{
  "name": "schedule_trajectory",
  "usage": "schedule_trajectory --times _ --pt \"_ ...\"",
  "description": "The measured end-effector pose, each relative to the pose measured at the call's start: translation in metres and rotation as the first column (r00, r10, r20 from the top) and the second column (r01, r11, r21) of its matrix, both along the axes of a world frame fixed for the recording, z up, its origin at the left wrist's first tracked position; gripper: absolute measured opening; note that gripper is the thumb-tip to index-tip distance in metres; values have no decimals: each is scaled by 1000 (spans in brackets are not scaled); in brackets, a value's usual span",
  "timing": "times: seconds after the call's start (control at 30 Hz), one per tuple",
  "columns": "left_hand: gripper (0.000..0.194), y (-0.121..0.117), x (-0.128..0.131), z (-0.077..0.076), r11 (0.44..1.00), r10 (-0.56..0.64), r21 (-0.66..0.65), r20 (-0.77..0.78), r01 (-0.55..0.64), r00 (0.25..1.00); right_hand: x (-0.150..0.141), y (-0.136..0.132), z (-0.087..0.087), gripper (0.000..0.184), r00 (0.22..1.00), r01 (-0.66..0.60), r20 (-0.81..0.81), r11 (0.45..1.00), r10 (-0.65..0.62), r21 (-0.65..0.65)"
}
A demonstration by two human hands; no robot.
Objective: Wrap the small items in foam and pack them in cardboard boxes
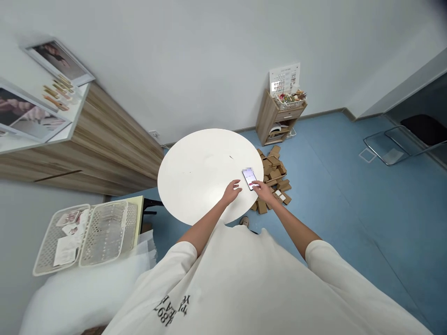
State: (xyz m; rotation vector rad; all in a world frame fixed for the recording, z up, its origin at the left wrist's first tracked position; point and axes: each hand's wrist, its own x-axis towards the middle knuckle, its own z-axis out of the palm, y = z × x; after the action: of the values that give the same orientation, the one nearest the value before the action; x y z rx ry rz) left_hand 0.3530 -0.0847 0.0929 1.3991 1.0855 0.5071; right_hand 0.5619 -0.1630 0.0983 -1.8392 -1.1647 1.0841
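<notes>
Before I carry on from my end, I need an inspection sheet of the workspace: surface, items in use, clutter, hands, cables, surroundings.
Surface: round white table, with a small dark mark or item too small to identify.
Job's things: phone, screen lit, lying near the table's right side.
Clutter: brown cardboard boxes piled on the floor beside the table; white baskets at the left, with papers in one.
Hands: left hand beside the phone, holding nothing visible; right hand at the phone's lower end, grip unclear.
Cables: what looks like a short pale cable near the wall socket; none seen on the table.
Surroundings: wood-grain cabinet left; small wooden cabinet and metal-framed chair right.
</notes>
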Motion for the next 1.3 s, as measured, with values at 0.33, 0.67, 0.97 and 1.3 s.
schedule_trajectory --times 0.33,0.67,0.97,1.3 --pt "45 -8 -147 3 990 139 -3 42 -139 989 -133 18 2 40 991 -123 64 992 121 22" --pt "44 -22 -272 -12 941 337 -28 21 -336 941 -260 29 -1 38 943 -327 43 944 329 -38" --pt "41 -31 -342 -12 751 661 14 -22 -661 750 -323 89 8 37 796 -603 37 797 604 -37" --pt "38 -75 -394 -24 586 809 76 -110 -806 578 -399 111 4 33 585 -811 15 585 811 -19"
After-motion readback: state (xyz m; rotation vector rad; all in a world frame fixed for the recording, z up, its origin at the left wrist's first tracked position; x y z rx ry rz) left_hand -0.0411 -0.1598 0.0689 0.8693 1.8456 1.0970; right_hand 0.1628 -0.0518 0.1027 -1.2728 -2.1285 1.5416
